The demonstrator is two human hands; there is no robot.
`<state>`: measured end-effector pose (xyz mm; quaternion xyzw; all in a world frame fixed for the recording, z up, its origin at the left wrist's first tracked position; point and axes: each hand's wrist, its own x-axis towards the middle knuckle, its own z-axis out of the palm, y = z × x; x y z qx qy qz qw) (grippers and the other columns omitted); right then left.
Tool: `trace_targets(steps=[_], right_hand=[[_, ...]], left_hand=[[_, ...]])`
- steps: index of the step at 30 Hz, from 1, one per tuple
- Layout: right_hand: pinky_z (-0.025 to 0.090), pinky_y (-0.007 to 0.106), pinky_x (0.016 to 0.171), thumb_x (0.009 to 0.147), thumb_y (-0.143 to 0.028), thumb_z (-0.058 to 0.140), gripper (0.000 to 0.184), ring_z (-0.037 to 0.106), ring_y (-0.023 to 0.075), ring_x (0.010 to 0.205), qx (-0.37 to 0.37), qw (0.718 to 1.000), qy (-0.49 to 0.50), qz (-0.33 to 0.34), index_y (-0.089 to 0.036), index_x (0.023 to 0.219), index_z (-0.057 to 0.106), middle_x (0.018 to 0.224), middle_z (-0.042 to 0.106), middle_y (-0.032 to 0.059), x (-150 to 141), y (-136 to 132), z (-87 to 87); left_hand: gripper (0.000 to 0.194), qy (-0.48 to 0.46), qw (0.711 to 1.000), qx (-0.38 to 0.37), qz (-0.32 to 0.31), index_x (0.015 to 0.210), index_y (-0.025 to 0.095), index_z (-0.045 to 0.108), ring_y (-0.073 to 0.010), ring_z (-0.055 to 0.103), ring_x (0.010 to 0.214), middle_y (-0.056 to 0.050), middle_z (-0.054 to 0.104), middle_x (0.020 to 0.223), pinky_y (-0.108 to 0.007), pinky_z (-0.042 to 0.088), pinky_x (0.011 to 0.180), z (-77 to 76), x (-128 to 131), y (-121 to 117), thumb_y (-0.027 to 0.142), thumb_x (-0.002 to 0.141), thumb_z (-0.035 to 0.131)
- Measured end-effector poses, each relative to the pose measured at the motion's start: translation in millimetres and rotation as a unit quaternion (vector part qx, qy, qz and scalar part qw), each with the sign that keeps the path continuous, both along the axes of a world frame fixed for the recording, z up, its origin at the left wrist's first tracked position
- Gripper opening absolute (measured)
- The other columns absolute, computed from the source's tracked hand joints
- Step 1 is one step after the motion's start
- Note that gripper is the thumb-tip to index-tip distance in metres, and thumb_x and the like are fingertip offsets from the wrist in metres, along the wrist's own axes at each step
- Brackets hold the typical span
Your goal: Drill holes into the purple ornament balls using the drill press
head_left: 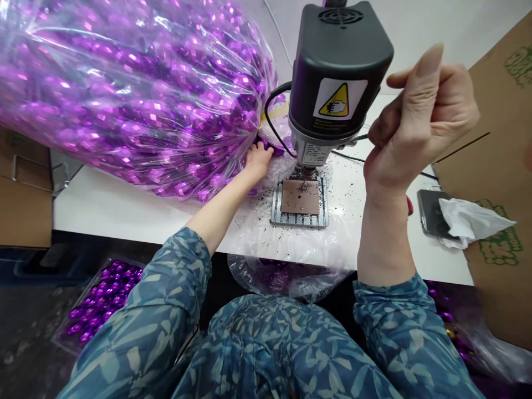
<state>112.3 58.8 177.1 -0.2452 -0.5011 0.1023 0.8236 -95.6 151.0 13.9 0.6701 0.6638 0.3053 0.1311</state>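
Far left: cardboard box point(25, 194) beside a white table point(103, 194). Below table height, a clear tray point(62, 335) of shiny purple balls.

Upper left: a large, bulging clear plastic bag point(158, 100) on the table, packed with faceted purple balls, its gathered neck toward the center.

Left hand point(258, 160): palm down at the bag's neck, fingers bent over dark purple balls point(262, 145) beside it. Cannot tell whether it grasps one; fingertips partly hidden.

Center: bench drill press point(341, 72), dark housing, yellow hand-warning label. Chuck point(308, 170) above a brown square board point(300, 199) with a dark hole, lying on a slotted metal base point(276, 215). Dark shavings scattered around. Clear plastic sheeting point(320, 241) under and in front of the base; more plastic hangs at the table's front edge, purple showing through.

Right hand point(419, 122): raised just beside the drill housing, fingers curled in a loose clench, thumb up. Cannot tell whether it closes on a handle.

Far right: dark phone point(430, 210), crumpled white tissue point(471, 219) partly over it, another cardboard box point(499, 166) alongside.
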Motion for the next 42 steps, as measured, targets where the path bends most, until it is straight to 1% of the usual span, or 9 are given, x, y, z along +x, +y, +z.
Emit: trace_targets(steps=[4,6,9,13,15,18,26,34,42], right_hand=[[0.014,0.027,0.035,0.081,-0.073,0.065,0.057,0.03,0.001,0.033,0.006,1.0,0.003,0.012,-0.018,0.066,0.058,0.047,0.034,-0.0096,-2,-2,1.2],[0.015,0.026,0.035,0.081,-0.073,0.064,0.057,0.03,0.0008,0.033,-0.001,1.0,0.003,0.01,-0.018,0.067,0.059,0.046,0.034,-0.01,-2,-2,1.5],[0.013,0.027,0.035,0.08,-0.064,0.071,0.05,0.029,0.0013,0.033,0.005,0.999,0.017,0.03,-0.017,0.066,0.06,0.045,0.035,-0.01,-3,-2,1.7],[0.01,0.027,0.035,0.079,-0.06,0.071,0.047,0.029,0.0004,0.033,0.024,0.999,0.03,0.034,-0.018,0.065,0.059,0.046,0.037,-0.0095,-3,-1,1.8],[0.013,0.025,0.035,0.077,-0.063,0.071,0.047,0.03,0.0005,0.033,0.009,0.999,0.022,0.038,-0.018,0.065,0.059,0.046,0.034,-0.0098,-2,-1,1.8],[0.015,0.026,0.036,0.076,-0.066,0.07,0.049,0.028,0.001,0.034,-0.007,0.999,0.014,0.039,-0.019,0.066,0.059,0.046,0.032,-0.0099,0,-3,1.7],[0.016,0.024,0.038,0.077,-0.068,0.068,0.052,0.027,-0.0006,0.035,-0.008,0.999,0.011,0.038,-0.017,0.067,0.06,0.045,0.032,-0.0107,-2,-6,0.7],[0.017,0.027,0.039,0.079,-0.066,0.068,0.049,0.029,0.0006,0.035,-0.007,0.999,-0.001,0.045,-0.018,0.069,0.062,0.045,0.033,-0.0105,0,-6,0.4],[0.019,0.025,0.04,0.08,-0.067,0.067,0.051,0.029,0.0001,0.035,-0.006,0.999,-0.002,0.034,-0.018,0.069,0.061,0.045,0.033,-0.0109,-1,-6,-0.3]], left_hand=[[0.039,-0.1,0.983,0.141,-0.057,0.122,0.023,0.074,-0.0401,0.059,0.132,-0.014,0.065,0.127,-0.055,0.048,0.117,17.7,-13,-48,0.036,0.087,0.085],[0.043,-0.182,0.97,0.152,-0.05,0.13,0.026,0.071,-0.0351,0.065,0.126,-0.012,0.068,0.125,-0.049,0.054,0.111,24.0,-14,-81,0.045,0.092,0.081],[0.041,-0.382,0.921,0.034,-0.066,0.132,0.028,0.07,-0.0272,0.075,0.103,-0.01,0.075,0.11,-0.043,0.064,0.09,23.1,-7,-125,0.053,0.099,0.071],[0.043,-0.604,0.771,-0.181,-0.089,0.126,0.023,0.071,-0.024,0.078,0.089,-0.013,0.08,0.106,-0.041,0.068,0.081,12.6,10,-152,0.058,0.101,0.067],[0.041,-0.66,0.713,-0.221,-0.081,0.121,0.02,0.07,-0.0214,0.078,0.089,-0.012,0.08,0.108,-0.037,0.068,0.082,9.0,16,-155,0.055,0.1,0.07],[0.036,-0.687,0.686,-0.227,-0.079,0.118,0.018,0.07,-0.0168,0.077,0.084,-0.009,0.08,0.109,-0.031,0.067,0.081,5.6,22,-157,0.043,0.095,0.081],[0.063,-0.557,0.816,-0.127,-0.085,0.126,0.018,0.067,-0.0196,0.075,0.102,-0.01,0.079,0.12,-0.027,0.062,0.077,-20.8,30,-144,0.032,0.074,0.099],[0.054,-0.459,0.88,-0.086,-0.087,0.121,0.015,0.07,-0.0186,0.074,0.098,-0.011,0.079,0.115,-0.031,0.062,0.085,-37.9,40,-117,0.031,0.077,0.096],[0.056,-0.322,0.932,-0.001,-0.165,0.127,0.018,0.07,-0.0185,0.071,0.087,-0.009,0.076,0.109,-0.032,0.062,0.077,-50.5,53,-112,0.032,0.078,0.095]])
